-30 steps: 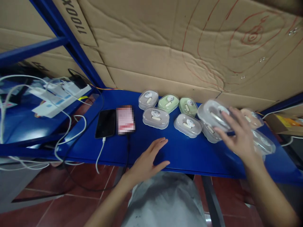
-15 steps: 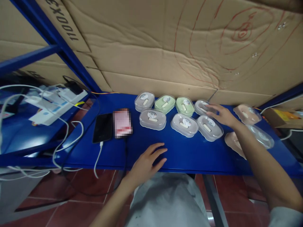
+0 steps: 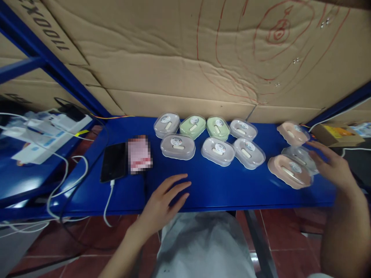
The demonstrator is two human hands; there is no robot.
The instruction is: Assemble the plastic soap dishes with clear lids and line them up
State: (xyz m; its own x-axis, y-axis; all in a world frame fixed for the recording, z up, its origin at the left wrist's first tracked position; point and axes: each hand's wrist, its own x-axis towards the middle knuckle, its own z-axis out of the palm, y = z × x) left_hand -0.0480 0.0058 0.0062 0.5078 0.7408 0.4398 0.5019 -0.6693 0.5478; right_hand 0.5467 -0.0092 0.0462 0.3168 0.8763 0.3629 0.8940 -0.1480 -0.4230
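Oval soap boxes with clear lids and round stickers sit on the blue shelf. My right hand [image 3: 333, 166] is at the right end, fingers apart, its fingertips over the edge of a grey soap box [image 3: 298, 155]; I cannot tell whether they touch it. Beside that box are a pink soap box [image 3: 290, 170] in front and another pink soap box [image 3: 292, 133] behind. My left hand [image 3: 165, 197] hovers open near the shelf's front edge, holding nothing. Two green soap boxes [image 3: 193, 126] and several grey soap boxes [image 3: 177, 146] stand in two rough rows in the middle.
To the left lie a black phone [image 3: 113, 162] on a white cable and a blurred-out pink item [image 3: 139, 154]. A white power strip [image 3: 49, 141] with tangled cables is farther left. Cardboard [image 3: 162, 58] walls the back; an open carton [image 3: 337, 135] stands right.
My right hand has moved right, from the back grey soap box to the grey one among the pink boxes. The view has shifted slightly; my left hand stays open over the shelf.
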